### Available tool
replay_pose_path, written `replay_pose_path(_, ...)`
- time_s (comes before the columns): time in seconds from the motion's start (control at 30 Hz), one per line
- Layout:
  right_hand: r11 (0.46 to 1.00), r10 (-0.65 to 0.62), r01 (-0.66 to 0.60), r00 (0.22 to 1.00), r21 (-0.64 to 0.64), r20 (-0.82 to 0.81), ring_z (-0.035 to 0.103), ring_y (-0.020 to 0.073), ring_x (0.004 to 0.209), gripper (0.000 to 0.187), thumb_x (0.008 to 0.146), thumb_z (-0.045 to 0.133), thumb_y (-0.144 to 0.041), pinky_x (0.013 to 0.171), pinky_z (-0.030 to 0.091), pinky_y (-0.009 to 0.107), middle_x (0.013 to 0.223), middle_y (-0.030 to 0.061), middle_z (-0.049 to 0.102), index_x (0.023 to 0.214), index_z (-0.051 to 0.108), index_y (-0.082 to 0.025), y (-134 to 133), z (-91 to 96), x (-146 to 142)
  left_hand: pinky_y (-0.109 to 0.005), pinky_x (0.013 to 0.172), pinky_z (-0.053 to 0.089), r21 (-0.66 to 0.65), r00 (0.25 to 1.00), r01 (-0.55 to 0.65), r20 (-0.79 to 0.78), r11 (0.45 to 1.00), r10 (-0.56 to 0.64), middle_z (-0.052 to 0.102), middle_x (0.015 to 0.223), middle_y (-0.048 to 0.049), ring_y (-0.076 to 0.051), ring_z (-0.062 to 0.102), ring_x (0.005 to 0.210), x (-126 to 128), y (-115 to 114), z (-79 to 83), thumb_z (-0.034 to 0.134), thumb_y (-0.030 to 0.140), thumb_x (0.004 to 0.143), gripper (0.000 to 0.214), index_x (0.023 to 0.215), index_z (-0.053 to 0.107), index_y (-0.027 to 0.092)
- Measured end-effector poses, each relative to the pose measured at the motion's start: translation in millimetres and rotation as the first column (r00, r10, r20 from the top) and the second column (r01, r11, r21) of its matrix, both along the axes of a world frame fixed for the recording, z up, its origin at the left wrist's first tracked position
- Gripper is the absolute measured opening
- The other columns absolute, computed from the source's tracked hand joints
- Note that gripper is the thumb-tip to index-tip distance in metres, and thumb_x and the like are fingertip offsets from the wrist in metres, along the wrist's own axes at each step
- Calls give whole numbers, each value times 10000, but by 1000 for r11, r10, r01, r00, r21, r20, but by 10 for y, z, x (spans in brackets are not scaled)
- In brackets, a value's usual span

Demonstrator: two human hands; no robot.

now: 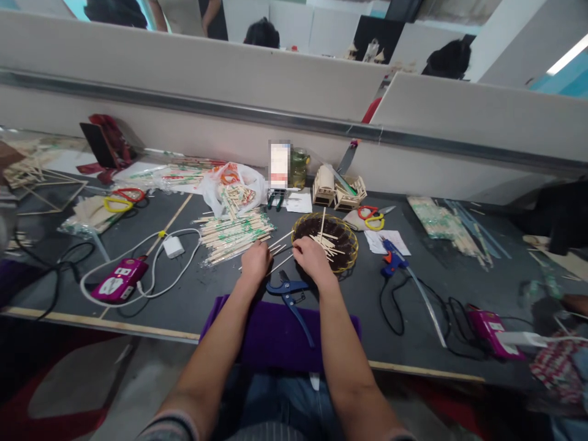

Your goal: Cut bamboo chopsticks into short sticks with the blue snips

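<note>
My left hand (256, 263) is closed, with thin wooden sticks (278, 247) at its fingertips; how many it grips I cannot tell. My right hand (313, 260) pinches at the left rim of a dark brown basket (348, 240) with a yellow edge. A thin stick (280, 263) slants down-left from its fingers. Several short cut sticks (327, 244) lie in the basket, and a longer one leans upright there. Between my wrists, a blue-handled cutter (290, 290) rests partly on a folded purple cloth (275, 340). Plastic-wrapped stick bundles (236, 234) lie beyond my left hand.
Scissors (373, 217), small wooden box models (337, 187) and a blue glue gun (392, 257) lie right. A white bag (234, 190) and a jar (299, 166) stand behind. Purple power boxes (122, 278) with cables sit at both sides. Other people are partly visible.
</note>
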State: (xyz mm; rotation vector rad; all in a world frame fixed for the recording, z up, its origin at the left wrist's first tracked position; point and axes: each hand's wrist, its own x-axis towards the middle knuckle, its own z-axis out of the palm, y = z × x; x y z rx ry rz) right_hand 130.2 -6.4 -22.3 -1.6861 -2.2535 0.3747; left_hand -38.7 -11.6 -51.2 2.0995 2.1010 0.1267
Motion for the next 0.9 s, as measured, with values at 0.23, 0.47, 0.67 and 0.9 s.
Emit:
replay_pose_path(0.23,983,-7,56,964,176,-264,622,192,899,181,911,519,-265,790,445,282,947,59,677,983,677,-213,-41,46,18,-294,727,433,77,930,-64,366,995,31,695,951,-107,-231,630,861,-149,46,-62,514,189,800,277,1026,672,159)
replay_pose_path(0.47,988,119,-55,872,147,-476,618,175,805,213,913,526,-317,781,469,286,855,58,676,921,705,-201,-107,27,-147,-248,578,415,-34,296,-165,952,986,82,676,705,-33,-136,556,580,-188,74,9,642,357,703,332,932,707,126)
replay_pose_path(0.67,999,20,7,658,32,-753,575,131,721,314,810,641,-393,684,518,264,923,37,608,1061,690,-213,-112,-63,-358,-250,636,436,30,148,52,988,998,-37,658,709,-30,-129,560,629,-113,1,123,717,373,659,264,768,668,137)
replay_pose_path(0.9,995,46,38,618,89,-785,613,149,811,135,811,638,-314,723,535,262,884,35,618,831,727,-216,-151,-60,-445,-272,762,423,338,520,135,776,931,-357,567,802,-30,-163,516,811,-65,-20,57,544,195,732,89,765,621,166)
